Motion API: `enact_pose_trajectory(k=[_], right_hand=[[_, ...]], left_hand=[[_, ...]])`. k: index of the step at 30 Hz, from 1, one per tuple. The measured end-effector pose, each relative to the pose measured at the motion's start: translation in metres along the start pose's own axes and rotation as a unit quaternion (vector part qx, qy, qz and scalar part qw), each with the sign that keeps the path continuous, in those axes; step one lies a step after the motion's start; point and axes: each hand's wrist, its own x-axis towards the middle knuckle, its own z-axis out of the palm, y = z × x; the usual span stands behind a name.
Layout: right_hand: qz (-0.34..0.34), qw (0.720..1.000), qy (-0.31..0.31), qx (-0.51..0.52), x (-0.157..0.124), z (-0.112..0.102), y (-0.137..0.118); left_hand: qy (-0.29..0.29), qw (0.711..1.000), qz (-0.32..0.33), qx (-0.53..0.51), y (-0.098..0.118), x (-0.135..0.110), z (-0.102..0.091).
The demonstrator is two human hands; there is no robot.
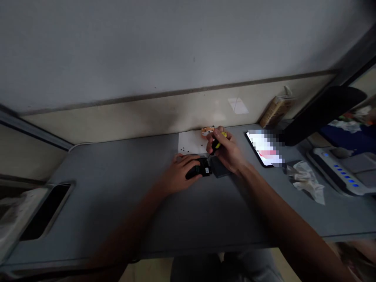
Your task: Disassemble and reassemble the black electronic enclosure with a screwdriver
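My left hand (182, 172) rests on the grey desk, its fingers closed over a black handheld device (197, 170) with a small white label. My right hand (225, 150) is raised just beyond it, pinching a small yellow-and-black tool (219, 143), possibly a screwdriver. A dark flat slab (219, 166) lies under the right hand's heel. Behind the hands lies a white paper sheet (190, 141) with several tiny black parts (183, 150) on it. An orange cartoon dog figure (207, 131) sits at the paper's far edge, partly behind my right hand.
A smartphone (263, 149) with a pixelated screen lies to the right, with crumpled tissue (305, 182) beyond it. A power strip (337, 172) with blue lights sits at the far right. A cardboard carton (276, 111) leans against the wall. A rectangular slot (47, 211) cuts the desk's left side.
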Motion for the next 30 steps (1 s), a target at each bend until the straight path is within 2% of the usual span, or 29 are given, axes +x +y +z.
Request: enact_pose_trajectory(k=[5,14,21,26,30], right_hand=[[-0.037,0.999,0.019,-0.035,0.004,0.002,0.006],[-0.002,1.000,0.000,0.026,0.000,-0.003,-0.003],[-0.044,0.997,0.032,-0.047,0.006,-0.005,0.007],[-0.016,1.000,0.013,0.000,0.006,-0.003,0.004],[-0.022,0.999,0.003,0.028,0.001,-0.005,0.001]], left_hand=[[0.000,1.000,0.020,0.017,-0.002,-0.001,0.002],[0.009,0.999,0.033,0.027,-0.003,-0.002,0.002],[0.015,0.999,0.034,0.027,-0.005,-0.001,0.003],[0.012,0.999,0.037,0.031,-0.005,-0.001,0.003],[0.013,0.999,0.035,0.024,-0.004,-0.001,0.003]])
